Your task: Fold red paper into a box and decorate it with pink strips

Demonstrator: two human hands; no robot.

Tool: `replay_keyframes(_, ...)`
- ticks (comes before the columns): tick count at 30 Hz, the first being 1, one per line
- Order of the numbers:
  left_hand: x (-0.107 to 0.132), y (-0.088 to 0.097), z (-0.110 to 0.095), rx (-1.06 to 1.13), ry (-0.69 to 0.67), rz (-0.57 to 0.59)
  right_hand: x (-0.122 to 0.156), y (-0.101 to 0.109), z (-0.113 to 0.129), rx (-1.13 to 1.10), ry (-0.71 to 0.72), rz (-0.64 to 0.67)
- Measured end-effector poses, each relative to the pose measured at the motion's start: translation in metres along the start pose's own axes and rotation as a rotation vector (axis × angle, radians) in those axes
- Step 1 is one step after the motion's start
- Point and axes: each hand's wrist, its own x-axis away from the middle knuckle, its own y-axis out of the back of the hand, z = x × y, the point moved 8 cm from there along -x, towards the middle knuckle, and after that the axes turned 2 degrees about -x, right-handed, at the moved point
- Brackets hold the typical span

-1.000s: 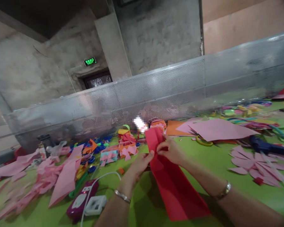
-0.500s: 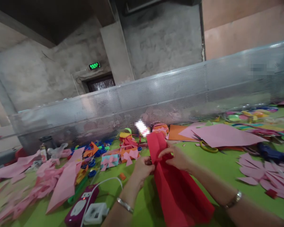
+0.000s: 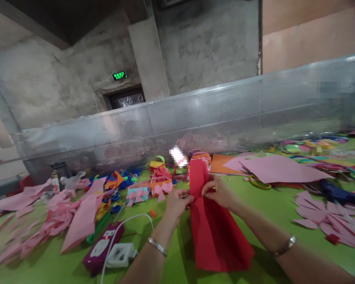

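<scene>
A folded red paper sheet (image 3: 215,240) stands over the green tabletop (image 3: 162,268), pinched in at its middle and flaring wider toward me. On its left edge my left hand (image 3: 177,203) grips the narrow waist, thumb and fingers pressed together. From the other side my right hand (image 3: 217,191) pinches the same waist, its fingertips on the right edge of the paper. The far end of the sheet rises as a flat upright strip between the hands. Behind it lie small paper bows (image 3: 137,194), partly pink on blue.
To the left are crumpled pink paper strips (image 3: 83,217), a purple power strip (image 3: 102,246) and a white plug (image 3: 120,254). At right lie yellow-handled scissors (image 3: 258,182), a large pink sheet (image 3: 284,169), cut pink petals (image 3: 325,213) and a dark blue glue gun (image 3: 340,191). A perforated metal screen (image 3: 210,106) stands behind.
The red paper has straightened to a more upright strip at its far end, and its near end has drawn in. Both hands remain at the waist; the view has shifted slightly.
</scene>
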Motion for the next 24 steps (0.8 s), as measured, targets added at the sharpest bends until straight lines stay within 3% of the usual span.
replay_keyframes(9,0.013,-0.021,0.015,-0.011,0.168,0.246,0.0,0.013,-0.003,0.114,0.007,-0.152)
replay_keyframes(13,0.011,-0.021,0.017,-0.026,0.159,0.245,0.0,0.023,0.006,0.184,0.028,-0.21)
replay_keyframes(16,0.009,-0.021,0.014,-0.047,0.115,0.25,0.003,0.038,0.031,0.304,0.131,-0.278)
replay_keyframes(20,0.017,-0.029,0.003,-0.096,0.045,0.3,0.011,0.025,0.07,0.582,0.396,-0.135)
replay_keyframes(24,0.028,-0.04,-0.011,-0.125,-0.007,0.399,0.016,-0.001,0.074,0.73,0.472,0.032)
